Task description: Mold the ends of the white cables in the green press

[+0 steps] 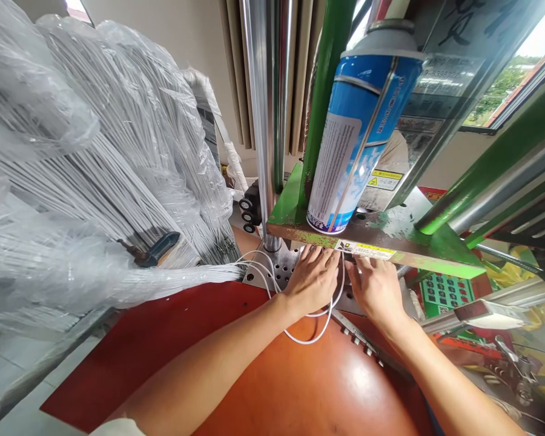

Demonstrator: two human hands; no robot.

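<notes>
My left hand (315,275) reaches over the perforated metal bed of a press, its fingers close together and bent downward. Their tips pass beneath the front edge of the green press plate (295,233), so what they pinch is hidden. Thin white cable (315,340) runs from the left past my left wrist, loops over the orange table and rises between my hands to the plate. My right hand (376,287) is at the same edge, its fingers curled under and thumb toward the left hand. Whatever it grips is hidden too.
A blue spray can (361,139) stands on the green plate, among steel columns (261,121) and green posts. Plastic-wrapped bundles of cable (131,139) fill the left, with a dark-handled clamp-like tool (157,249) on them. A slotted metal strip (358,336) crosses the orange table (272,387).
</notes>
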